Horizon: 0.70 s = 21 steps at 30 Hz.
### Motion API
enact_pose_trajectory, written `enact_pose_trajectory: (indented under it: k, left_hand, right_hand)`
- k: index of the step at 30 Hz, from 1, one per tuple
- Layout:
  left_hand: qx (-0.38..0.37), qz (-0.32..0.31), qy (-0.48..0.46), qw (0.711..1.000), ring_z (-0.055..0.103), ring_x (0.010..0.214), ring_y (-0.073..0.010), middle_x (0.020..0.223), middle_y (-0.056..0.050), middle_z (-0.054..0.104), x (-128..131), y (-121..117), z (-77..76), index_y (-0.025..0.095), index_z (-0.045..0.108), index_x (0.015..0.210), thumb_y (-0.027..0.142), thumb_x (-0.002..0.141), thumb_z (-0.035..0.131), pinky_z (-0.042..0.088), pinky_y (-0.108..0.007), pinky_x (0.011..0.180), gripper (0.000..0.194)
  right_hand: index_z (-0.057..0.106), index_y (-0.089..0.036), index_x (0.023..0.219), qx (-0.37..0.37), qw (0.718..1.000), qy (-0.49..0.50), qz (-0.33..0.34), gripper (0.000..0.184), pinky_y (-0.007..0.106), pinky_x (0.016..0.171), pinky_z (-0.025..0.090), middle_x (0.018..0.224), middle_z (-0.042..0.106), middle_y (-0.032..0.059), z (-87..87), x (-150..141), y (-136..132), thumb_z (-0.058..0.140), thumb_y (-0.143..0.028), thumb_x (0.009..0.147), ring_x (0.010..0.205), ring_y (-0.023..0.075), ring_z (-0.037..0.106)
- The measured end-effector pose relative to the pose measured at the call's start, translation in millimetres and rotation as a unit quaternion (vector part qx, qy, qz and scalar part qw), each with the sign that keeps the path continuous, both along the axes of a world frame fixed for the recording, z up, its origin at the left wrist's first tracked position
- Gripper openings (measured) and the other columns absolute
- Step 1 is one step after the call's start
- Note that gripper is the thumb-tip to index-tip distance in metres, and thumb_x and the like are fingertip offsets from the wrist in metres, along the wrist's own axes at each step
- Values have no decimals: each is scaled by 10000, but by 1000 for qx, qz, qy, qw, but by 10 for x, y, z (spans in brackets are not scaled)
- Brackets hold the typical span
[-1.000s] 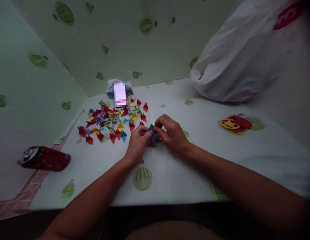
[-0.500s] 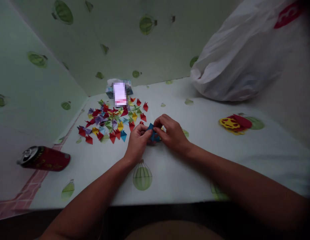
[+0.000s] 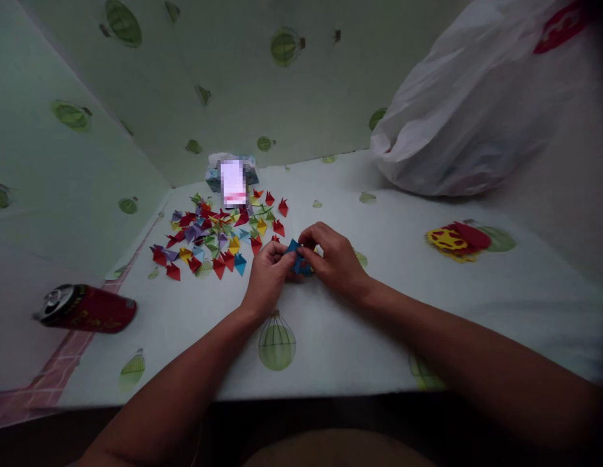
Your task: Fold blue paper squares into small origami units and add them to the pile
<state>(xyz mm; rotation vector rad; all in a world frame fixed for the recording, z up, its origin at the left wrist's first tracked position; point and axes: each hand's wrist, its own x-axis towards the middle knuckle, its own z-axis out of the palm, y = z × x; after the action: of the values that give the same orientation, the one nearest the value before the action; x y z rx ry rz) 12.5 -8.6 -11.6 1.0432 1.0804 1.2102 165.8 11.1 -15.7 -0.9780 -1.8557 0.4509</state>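
A small piece of folded blue paper [image 3: 296, 257] is held between my two hands, above the middle of the table. My left hand [image 3: 271, 272] pinches its left side between thumb and fingers. From the right, my right hand [image 3: 333, 259] grips its upper edge with thumb and forefinger. Part of the paper is hidden by the fingers. Just beyond and left of my hands lies a spread of small folded paper cranes [image 3: 224, 233] in red, yellow, green, purple and blue.
A phone with a lit, blurred screen [image 3: 233, 181] leans on a tissue box [image 3: 214, 176] behind the cranes. A red drink can [image 3: 94, 310] stands at left. Yellow and red cut-out pieces [image 3: 452, 240] lie at right, before a large white plastic bag [image 3: 457, 123].
My hands stay almost in place, both still on the blue paper. Only slight finger movement shows around its lower part.
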Motion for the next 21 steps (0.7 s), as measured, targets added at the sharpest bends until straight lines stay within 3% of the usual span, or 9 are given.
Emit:
enact_pose_trajectory:
  k: [21]
  left_hand:
    - [6,-10,19,1000,641,599,-120,684,4,672,2,-12,-8,167,578,778,355,739,790,571,-253,573,286]
  right_hand:
    - [530,-199,771,-7,1000,3,13,137,310,697,414,805,560,30,8,2,11,574,-82,828,747,178,533]
